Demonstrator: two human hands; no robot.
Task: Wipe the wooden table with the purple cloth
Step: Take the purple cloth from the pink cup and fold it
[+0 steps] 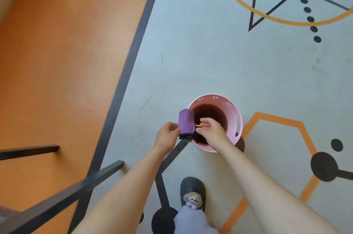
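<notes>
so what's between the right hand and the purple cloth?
Head view: a thin yellow-and-dark sliver at the right hand fingertips, too small to identify, spans the gap to the purple cloth, above the pink bucket.

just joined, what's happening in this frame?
A person stands over a pink bucket on the patterned floor. The left hand holds a folded purple cloth at the bucket's rim. The right hand is over the bucket's dark inside, its fingers pinching something small and yellowish next to the cloth; it is too small to identify. The wooden table lies to the left, and nothing is touching it.
</notes>
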